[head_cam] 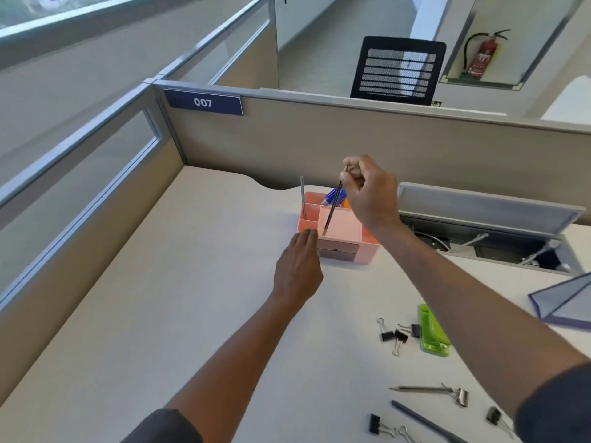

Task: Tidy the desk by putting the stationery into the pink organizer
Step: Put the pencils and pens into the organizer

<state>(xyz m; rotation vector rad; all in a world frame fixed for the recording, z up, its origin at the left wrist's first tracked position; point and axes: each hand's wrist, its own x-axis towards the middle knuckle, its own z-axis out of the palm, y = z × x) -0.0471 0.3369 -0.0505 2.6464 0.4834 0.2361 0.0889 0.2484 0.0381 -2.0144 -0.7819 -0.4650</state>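
Note:
The pink organizer (367,247) stands mid-desk near the back partition. My right hand (371,193) pinches a dark pencil (332,207) by its top end; the pencil slants down, its tip inside the organizer's wide front compartment. My left hand (299,270) rests with straight fingers against the organizer's front left corner. A grey pencil (303,196) stands upright in the left compartment, and a blue pen (334,196) with something orange sits in the back one. On the desk at lower right lie black binder clips (395,335), a green stapler (433,330), a pencil (419,389) and a dark pen (425,422).
An open cable tray with wires (486,231) is sunk into the desk right of the organizer. A grey-blue folder (566,302) lies at the right edge. More clips (460,396) lie at the bottom right. Partition walls (319,148) close the desk at the back and left.

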